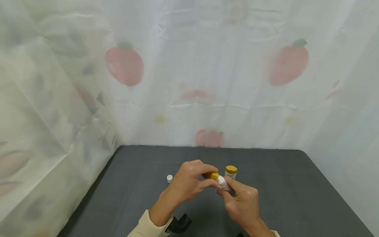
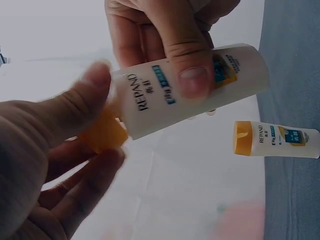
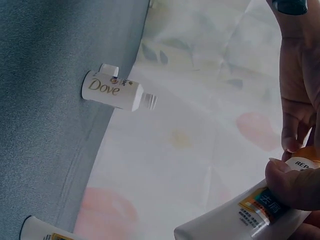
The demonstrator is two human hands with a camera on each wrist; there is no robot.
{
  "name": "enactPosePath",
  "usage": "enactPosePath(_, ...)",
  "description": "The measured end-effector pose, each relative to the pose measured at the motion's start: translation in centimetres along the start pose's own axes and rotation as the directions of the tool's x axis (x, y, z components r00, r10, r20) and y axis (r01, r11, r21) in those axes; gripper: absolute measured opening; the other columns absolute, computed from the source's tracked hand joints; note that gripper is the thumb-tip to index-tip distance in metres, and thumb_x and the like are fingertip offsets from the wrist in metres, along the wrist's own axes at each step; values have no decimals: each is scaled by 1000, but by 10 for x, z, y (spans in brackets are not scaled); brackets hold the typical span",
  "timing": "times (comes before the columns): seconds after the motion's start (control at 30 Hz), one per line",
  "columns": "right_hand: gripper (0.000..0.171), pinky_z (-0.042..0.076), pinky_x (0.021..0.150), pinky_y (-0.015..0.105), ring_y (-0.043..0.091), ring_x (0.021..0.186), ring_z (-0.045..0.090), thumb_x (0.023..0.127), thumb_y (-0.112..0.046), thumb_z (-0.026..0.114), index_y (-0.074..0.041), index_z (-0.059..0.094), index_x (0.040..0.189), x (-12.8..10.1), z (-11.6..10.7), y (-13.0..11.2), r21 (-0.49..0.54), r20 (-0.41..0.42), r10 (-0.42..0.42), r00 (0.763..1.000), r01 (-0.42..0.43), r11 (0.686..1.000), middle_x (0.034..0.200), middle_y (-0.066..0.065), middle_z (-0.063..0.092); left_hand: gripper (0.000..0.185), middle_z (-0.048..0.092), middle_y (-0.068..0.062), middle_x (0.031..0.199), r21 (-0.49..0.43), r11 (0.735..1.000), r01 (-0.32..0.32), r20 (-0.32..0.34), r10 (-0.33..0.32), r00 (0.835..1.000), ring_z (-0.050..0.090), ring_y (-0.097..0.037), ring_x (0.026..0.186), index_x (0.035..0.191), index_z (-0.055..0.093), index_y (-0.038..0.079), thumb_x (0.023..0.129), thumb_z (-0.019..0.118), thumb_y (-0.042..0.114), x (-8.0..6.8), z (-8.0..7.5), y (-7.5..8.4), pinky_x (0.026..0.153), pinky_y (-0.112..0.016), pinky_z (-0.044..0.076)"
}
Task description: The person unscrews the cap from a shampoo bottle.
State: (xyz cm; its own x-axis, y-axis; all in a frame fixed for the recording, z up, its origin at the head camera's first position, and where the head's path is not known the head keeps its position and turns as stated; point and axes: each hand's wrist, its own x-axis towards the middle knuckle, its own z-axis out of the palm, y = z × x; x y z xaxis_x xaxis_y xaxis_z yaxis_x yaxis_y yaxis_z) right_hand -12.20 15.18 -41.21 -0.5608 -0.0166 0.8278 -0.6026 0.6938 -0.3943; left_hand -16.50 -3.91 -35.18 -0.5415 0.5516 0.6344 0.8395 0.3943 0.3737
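Note:
Raised over the table, a white REPAND bottle (image 2: 150, 97) lies tilted between both hands. My right hand (image 1: 244, 200) grips its body, the thumb flat across the label. With thumb and fingers my left hand (image 1: 188, 182) pinches the yellow cap (image 2: 106, 131) at the bottle's end. A thin gap shows between cap and bottle shoulder in the left wrist view. Just beyond the hands, a second REPAND bottle (image 2: 285, 140) stands upright with its yellow cap on.
A white Dove bottle (image 3: 112, 91) stands on the dark grey table (image 1: 284, 197), its threaded neck bare. Beside it lies a small white cap (image 1: 169, 178). A pale curtain (image 1: 237, 125) printed with fruit hangs along the table's back and sides.

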Motion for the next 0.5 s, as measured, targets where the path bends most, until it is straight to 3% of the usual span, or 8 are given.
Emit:
enactPosePath(0.2,43,56,61,12,7,66,76,58,2,97,-3,83,98,-1,1,0,-22,13,40,999,-40,999,86,7,82,30,79,0,96,-5,998,67,21,-67,998,73,-7,81,104,79,10,79,88,25,0,-4,2,73,-13,57)
enactPosePath(0.5,42,57,61,13,8,68,76,59,1,97,-7,82,98,-1,3,0,-17,26,65,998,-64,998,88,5,82,34,79,-5,106,-156,976,152,5,-153,988,76,-13,92,111,78,8,81,88,18,-8,-3,-5,80,-17,61)
